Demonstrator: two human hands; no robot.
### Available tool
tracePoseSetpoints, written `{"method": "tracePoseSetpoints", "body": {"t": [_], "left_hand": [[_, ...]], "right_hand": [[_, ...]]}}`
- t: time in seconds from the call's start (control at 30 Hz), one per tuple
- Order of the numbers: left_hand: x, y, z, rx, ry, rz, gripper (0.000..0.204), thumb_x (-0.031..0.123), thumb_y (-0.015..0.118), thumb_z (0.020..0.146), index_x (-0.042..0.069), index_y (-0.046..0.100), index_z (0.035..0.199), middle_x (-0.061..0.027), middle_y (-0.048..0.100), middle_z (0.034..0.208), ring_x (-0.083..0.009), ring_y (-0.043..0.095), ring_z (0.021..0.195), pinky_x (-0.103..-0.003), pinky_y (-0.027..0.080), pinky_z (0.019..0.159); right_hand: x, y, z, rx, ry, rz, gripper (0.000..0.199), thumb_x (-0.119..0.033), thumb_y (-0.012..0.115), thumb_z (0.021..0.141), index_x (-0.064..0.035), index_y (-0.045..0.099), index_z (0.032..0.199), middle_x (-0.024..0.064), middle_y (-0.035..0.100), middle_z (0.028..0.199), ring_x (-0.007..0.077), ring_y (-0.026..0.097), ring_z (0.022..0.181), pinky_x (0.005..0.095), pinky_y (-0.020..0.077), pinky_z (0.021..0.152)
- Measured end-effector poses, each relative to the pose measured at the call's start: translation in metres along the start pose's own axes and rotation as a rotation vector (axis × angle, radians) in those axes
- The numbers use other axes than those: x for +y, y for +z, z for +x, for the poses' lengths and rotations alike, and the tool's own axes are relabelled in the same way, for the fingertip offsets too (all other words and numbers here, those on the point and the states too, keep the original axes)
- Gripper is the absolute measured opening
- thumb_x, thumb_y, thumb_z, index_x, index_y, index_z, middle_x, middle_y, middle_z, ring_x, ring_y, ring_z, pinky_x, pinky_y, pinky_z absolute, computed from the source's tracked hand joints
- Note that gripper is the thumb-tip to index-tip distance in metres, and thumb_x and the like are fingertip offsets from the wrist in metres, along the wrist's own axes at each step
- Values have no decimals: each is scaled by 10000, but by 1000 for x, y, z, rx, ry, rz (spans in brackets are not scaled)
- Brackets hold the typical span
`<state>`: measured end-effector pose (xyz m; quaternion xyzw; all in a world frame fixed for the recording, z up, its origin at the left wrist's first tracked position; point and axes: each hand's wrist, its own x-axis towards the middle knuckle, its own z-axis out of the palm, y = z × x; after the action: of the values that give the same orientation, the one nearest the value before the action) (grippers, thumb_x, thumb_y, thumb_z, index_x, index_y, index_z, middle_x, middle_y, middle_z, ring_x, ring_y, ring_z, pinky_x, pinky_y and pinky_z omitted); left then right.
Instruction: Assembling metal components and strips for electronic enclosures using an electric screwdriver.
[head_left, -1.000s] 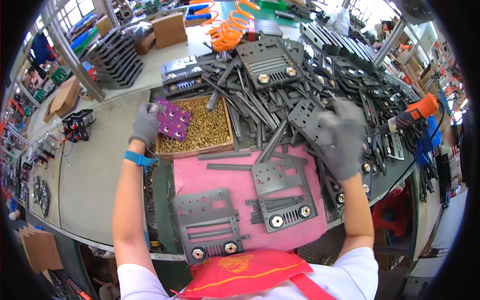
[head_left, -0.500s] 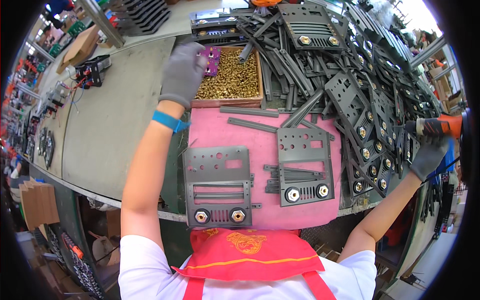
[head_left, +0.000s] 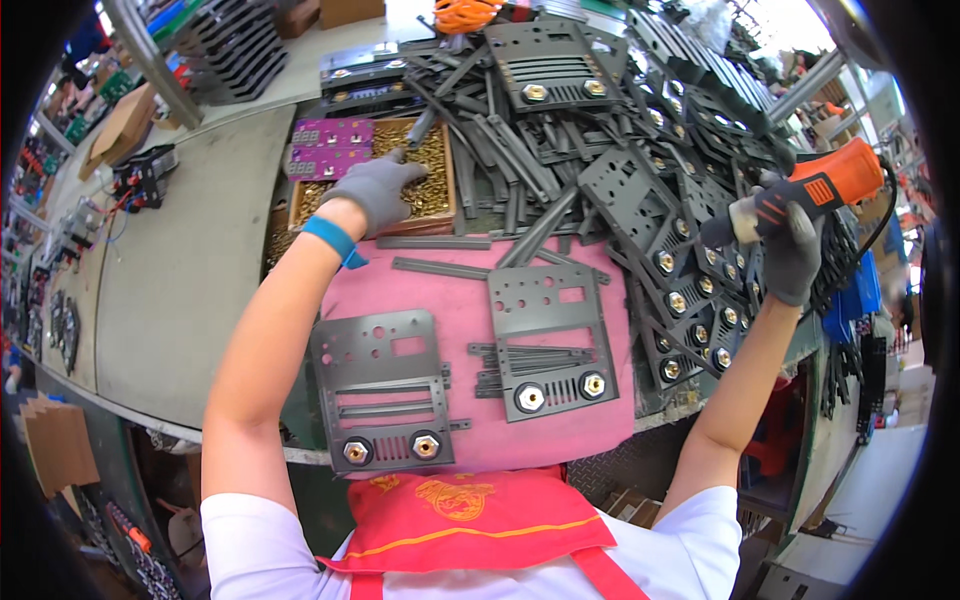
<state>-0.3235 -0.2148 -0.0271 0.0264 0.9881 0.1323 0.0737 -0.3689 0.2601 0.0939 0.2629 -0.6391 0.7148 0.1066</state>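
My left hand (head_left: 378, 190), in a grey glove, is over a shallow wooden box (head_left: 452, 180) full of small brass-coloured screws (head_left: 432, 158). Its visible fingers stretch apart above the screws, and I see nothing held in them. Purple circuit boards (head_left: 330, 148) lie over the box's left side, close to that hand. On the right, my gloved right hand (head_left: 793, 250) grips an orange and black power screwdriver (head_left: 820, 185), held sideways with its dark tip toward the left. Two dark grey metal panels, a left one (head_left: 380, 350) and a right one (head_left: 540, 310), lie on a pink mat (head_left: 470, 430).
Narrow grey metal strips (head_left: 530, 355) lie partly under the right panel; more are heaped behind the mat. A large pile of grey panels (head_left: 640, 200) with brass-and-steel fittings fills the right side. A black cable (head_left: 880, 235) hangs from the screwdriver.
My left hand has moved off the purple boards to the screws. My right hand has brought the power screwdriver up and inward from the right edge. The whole view has shifted.
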Motion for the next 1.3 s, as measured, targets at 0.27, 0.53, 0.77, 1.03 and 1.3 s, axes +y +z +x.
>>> {"method": "tracePoseSetpoints", "body": {"t": [0.27,0.53,0.77,1.03,1.3], "left_hand": [[0,25,15,238,-107,70,302,135,668,864,95,582,1151,-203,584,1147,-413,630,1028,-496,525,884],[-8,34,35,336,-250,27,191,94,522,952,23,638,1085,-222,676,1090,-420,667,1011,-486,561,832],[-55,8,20,71,-270,-1884,129,126,546,981,22,623,980,-66,586,845,-122,531,693,-251,467,578],[0,7,-39,-323,-181,-2470,139,125,471,993,24,566,1008,-13,539,864,-64,369,616,-203,297,490],[134,48,-155,-559,-377,-2067,231,129,556,981,44,557,1196,-55,600,1066,-80,556,812,-201,449,619]], "right_hand": [[-17,83,-45,64,-154,55,675,-134,640,776,69,441,1389,146,615,1109,196,566,959,422,455,949],[-36,183,-75,-92,54,-502,134,64,599,673,-7,657,771,48,644,735,117,589,567,238,474,556],[-37,179,-106,322,352,-128,232,85,540,739,34,620,950,88,616,749,146,575,580,271,499,559],[-27,146,-124,226,167,-254,120,59,526,769,30,558,880,104,591,708,180,568,614,307,496,604],[-10,107,-125,-97,60,196,215,-158,581,892,-13,518,1036,29,455,789,132,417,709,278,351,659]]}}
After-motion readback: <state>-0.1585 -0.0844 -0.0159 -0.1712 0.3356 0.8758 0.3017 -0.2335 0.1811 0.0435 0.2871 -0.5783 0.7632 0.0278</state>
